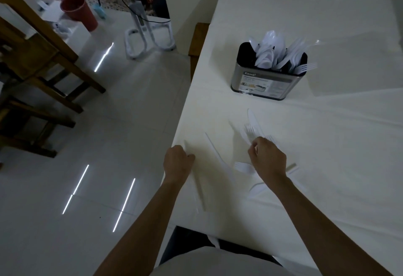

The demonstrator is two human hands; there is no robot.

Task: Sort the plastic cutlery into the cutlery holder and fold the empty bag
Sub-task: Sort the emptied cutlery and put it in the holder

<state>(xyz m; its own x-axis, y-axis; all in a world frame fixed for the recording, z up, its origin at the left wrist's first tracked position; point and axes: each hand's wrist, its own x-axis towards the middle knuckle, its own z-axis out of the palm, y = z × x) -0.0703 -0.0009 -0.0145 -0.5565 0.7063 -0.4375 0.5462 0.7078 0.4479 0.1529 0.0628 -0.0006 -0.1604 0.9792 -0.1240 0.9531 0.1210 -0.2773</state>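
The cutlery holder (269,79) is set upright on the white table (327,145), well beyond both hands, and is filled with white spoons, knives and forks. A clear bag (353,66) is laid flat just to its right. Between the holder and the right hand (267,158), 1 knife (252,120) and a cluster of loose forks (248,130) are spread. The right hand's fingers are curled down onto that cluster, seemingly pinching a fork (blur hides the contact). 1 more fork (242,166) lies just left of that hand. The left hand (177,161) is closed in a fist at the table's left edge; what it grips cannot be told.
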